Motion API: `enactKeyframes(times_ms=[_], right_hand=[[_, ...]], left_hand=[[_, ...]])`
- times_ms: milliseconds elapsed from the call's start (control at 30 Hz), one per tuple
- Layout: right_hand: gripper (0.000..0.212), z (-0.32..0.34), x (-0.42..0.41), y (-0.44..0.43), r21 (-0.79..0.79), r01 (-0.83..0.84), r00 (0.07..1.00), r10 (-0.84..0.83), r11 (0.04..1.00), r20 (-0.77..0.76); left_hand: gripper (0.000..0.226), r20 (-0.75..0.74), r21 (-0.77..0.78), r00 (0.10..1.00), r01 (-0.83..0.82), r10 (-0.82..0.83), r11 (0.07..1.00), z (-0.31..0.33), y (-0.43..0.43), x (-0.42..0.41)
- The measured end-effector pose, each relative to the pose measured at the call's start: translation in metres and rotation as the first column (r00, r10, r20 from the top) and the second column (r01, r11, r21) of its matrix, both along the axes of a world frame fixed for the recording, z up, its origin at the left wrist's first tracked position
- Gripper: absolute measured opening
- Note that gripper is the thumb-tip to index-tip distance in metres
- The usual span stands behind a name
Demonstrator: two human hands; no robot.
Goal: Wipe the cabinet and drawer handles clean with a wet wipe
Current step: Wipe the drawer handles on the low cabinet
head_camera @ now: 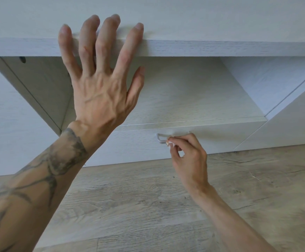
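Head view: your right hand pinches a small white wet wipe between the thumb and the curled fingers and presses it on the drawer handle. This is a thin silver bar with a bent corner, and only its left end shows. It sits on the white wood-grain drawer front, low near the floor. Your left hand lies open, its 4 fingers spread flat over the cabinet's top board.

You are seeing soft, even daylight; faint shadow is lying under the shelf, and the left hand is blurring slightly
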State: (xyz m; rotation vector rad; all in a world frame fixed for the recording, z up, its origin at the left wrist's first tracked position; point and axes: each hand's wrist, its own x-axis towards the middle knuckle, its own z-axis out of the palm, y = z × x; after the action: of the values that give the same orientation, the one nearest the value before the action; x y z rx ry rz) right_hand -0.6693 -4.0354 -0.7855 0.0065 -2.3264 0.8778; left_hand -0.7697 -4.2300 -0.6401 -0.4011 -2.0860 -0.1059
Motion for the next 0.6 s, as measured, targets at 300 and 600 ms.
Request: enactKeyframes(times_ms=[300,600], right_hand=[[0.024,0.000,-0.001,0.006,0.042,-0.049,0.997,0.046,0.998,0.057],[0.025,0.003,-0.006,-0.021,0.056,-0.122,0.992,0.119,0.991,0.046]], left_hand=[[0.056,0.001,0.011,1.000,0.001,-0.001,1.000,-0.002,0.001,-0.002],[0.055,-0.009,0.017,1.000,-0.010,0.010,1.000,-0.002,0.002,-0.003]])
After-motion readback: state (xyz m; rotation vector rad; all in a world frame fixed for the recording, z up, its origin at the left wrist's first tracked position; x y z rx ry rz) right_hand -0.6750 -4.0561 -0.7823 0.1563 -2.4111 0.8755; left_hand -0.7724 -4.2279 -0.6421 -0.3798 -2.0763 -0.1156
